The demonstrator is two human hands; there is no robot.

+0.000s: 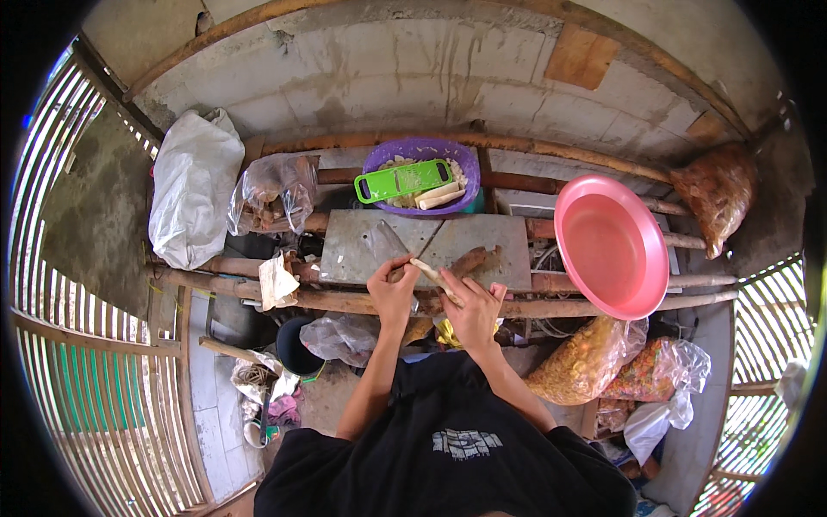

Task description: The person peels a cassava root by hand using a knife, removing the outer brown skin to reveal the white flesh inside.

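Observation:
Between my hands is a slim, pale peeled root (429, 271), slanting down to the right. My left hand (393, 291) is closed, its fingertips pinching the upper end. My right hand (475, 312) wraps the lower part. Beneath them lies a grey board (508, 241). On it a knife blade (394, 237) shows just above my left fingers; I cannot tell whether that hand touches the knife. A brown, unpeeled root piece (469, 260) rests on the board past my right fingers. Behind the board, a purple basket (372, 160) holds pale shreds, peeled sticks (438, 195) and a green grater (403, 181).
A pink basin (633, 302) stands to the right on bamboo poles (689, 297). Bags of orange-yellow snacks (581, 362) sit below it. At left are a white sack (196, 189), a clear bag of brown pieces (274, 194) and a dark bucket (295, 345).

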